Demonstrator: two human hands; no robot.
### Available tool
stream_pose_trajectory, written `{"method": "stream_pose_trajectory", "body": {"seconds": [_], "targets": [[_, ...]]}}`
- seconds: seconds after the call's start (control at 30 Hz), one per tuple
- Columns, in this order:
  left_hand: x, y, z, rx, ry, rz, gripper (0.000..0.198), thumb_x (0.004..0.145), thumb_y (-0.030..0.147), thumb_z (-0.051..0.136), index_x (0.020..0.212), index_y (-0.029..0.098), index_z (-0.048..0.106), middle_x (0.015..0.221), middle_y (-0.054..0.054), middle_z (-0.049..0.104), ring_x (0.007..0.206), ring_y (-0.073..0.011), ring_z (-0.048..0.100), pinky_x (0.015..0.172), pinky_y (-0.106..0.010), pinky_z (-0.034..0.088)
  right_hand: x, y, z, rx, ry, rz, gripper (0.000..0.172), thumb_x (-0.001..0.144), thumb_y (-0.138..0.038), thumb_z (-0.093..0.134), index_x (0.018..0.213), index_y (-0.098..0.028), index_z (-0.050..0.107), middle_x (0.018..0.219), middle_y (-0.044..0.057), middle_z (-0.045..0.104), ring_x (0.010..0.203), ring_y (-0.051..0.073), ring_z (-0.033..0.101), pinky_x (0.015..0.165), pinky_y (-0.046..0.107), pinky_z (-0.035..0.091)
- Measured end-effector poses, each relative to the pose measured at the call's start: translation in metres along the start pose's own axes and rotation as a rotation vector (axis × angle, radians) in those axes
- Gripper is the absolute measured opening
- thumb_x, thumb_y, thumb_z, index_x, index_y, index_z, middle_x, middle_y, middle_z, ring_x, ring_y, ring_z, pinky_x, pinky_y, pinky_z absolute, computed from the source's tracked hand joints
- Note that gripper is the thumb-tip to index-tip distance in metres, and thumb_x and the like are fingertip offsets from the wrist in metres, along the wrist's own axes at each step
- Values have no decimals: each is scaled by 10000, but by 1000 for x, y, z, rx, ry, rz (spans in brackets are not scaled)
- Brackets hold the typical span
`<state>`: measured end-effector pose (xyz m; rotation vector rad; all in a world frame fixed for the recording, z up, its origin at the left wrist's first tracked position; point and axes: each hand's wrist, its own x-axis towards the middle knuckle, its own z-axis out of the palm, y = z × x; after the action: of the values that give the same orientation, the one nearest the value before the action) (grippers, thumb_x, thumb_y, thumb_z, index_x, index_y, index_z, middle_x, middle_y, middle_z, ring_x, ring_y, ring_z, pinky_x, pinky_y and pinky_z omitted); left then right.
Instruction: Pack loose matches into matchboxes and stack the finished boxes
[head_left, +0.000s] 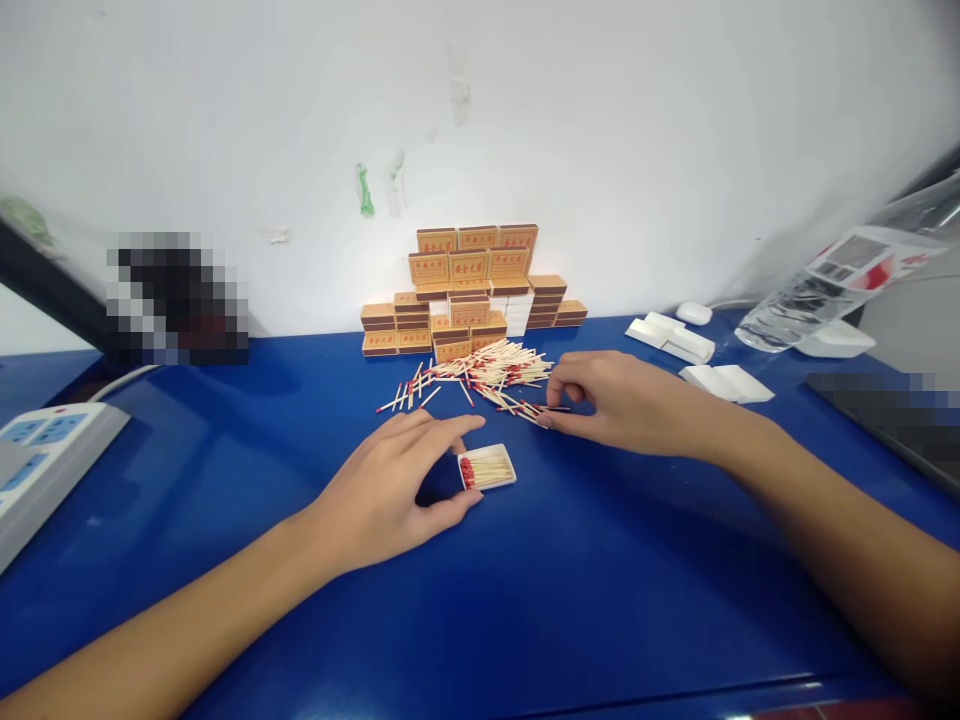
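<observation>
A small white matchbox tray (516, 474) holds a layer of matches (489, 470), their red heads towards the left. My left hand (390, 490) curves round its left end, thumb at the near edge and a fingertip at the far left corner. The index finger stretches out above the tray. Behind it, loose red-tipped matches (499, 367) lie in a heap on the blue table (570, 600). At the heap's right side my right hand (600, 400) has thumb and forefinger closed on a few matches; how many is hidden.
Yellow-brown matchboxes (469, 268) are stacked against the white wall behind the heap. White empty trays (671, 338) and folded white pieces (726, 382) lie at the right, near a tilted plastic bottle (802, 290). A power strip (52, 460) is at the left edge.
</observation>
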<state>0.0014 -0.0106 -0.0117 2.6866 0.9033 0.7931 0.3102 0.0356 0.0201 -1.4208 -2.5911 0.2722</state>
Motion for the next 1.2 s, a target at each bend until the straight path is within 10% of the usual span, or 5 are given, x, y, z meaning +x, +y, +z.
{"method": "stream_pose_trajectory", "body": {"seconds": [0.67, 1.2], "targets": [[0, -1, -1, 0, -13, -8, 573, 969, 325, 725, 1486, 222, 500, 1189, -77, 760, 1039, -258, 707, 977, -492, 566, -8, -5, 1, 44, -140, -6, 327, 1066, -428, 463, 912, -206, 647, 938, 82, 699, 741, 202, 615, 676, 341, 441], [0, -3, -1, -16, -22, -34, 591, 962, 336, 733, 1497, 244, 497, 1138, -53, 760, 1068, -255, 710, 1029, -499, 546, -15, -7, -8, 99, -13, -106, 224, 1028, -436, 571, 937, -237, 622, 907, 33, 653, 695, 169, 561, 630, 304, 390]]}}
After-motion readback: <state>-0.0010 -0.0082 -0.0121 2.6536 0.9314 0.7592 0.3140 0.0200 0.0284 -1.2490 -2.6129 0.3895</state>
